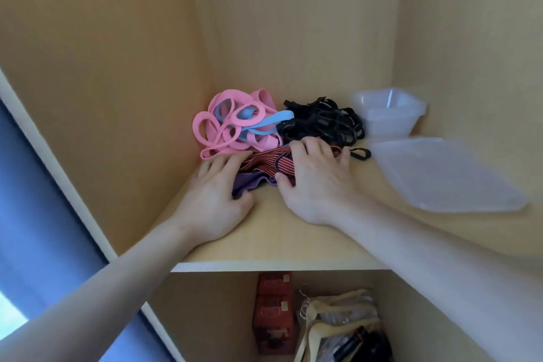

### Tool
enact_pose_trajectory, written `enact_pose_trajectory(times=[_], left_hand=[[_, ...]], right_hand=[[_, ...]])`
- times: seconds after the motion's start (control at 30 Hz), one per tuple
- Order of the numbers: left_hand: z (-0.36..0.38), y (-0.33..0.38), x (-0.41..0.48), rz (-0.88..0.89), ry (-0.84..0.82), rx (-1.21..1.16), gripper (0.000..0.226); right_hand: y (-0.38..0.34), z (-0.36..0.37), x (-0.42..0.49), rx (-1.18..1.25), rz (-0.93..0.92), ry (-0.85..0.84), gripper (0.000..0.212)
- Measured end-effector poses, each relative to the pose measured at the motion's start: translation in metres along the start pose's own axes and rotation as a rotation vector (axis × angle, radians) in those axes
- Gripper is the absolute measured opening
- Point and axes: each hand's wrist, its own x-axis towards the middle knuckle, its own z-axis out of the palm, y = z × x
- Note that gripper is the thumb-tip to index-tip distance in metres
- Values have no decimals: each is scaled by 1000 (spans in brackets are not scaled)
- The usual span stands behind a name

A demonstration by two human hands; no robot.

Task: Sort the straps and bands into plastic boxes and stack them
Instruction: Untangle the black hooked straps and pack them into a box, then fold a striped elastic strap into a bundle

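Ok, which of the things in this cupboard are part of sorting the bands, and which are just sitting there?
For the job: pink and blue bands, black straps, red striped strap under both hands, purple band, clear plastic boxes, lid.

Just lying about: red cartons and hangers on the lower shelf.

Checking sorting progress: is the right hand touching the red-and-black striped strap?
Touching. The head view shows the right hand pressed on the striped strap, fingers over it.
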Motion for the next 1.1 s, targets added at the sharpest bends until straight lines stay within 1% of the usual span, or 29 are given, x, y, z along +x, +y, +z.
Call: enact_pose_trajectory(times=[0.13, 0.27, 0.37, 0.4, 0.47, 0.5, 0.53, 0.57, 0.6, 0.67, 0.73, 0.8, 0.87, 1.0, 1.1], left_hand=[[1, -3, 1, 18, -4, 41, 71], [0, 2, 2, -5, -28, 50, 72], [0, 5, 3, -23, -49, 56, 75], [0, 4, 1, -32, -61, 63, 73], [0, 2, -2, -34, -53, 63, 70], [0, 3, -2, -33, -44, 66, 70], [0, 3, -2, -28, -36, 69, 71], [0, 4, -2, -21, -27, 68, 71], [1, 5, -3, -16, -17, 75, 71], [2, 4, -4, 9, -12, 106, 74], [6, 0, -5, 31, 11, 111, 78], [10, -1, -3, 32, 34, 107, 79], [11, -1, 2, 25, 35, 105, 82], [11, -1, 1, 6, 7, 116, 79], [8, 1, -2, -7, -19, 116, 80]], right_hand=[[0, 4, -1, 28, -6, 26, 56], [3, -1, -1, 63, -2, 24, 54], [0, -6, -5, 85, 10, 28, 57], [0, -11, -6, 71, 5, 52, 58], [8, -29, -1, -20, 24, 173, 54], [17, -44, 8, -72, 67, 233, 47], [28, -61, 20, -113, 137, 256, 40], [40, -77, 33, -151, 220, 235, 36], [51, -91, 46, -191, 300, 170, 36], [72, -102, 66, -299, 411, -16, 43], [93, -94, 83, -354, 465, -162, 41], [113, -80, 95, -320, 481, -238, 35], [126, -72, 100, -310, 462, -256, 31], [132, -67, 91, -289, 446, -141, 21], [125, -78, 82, -300, 396, -119, 21]])
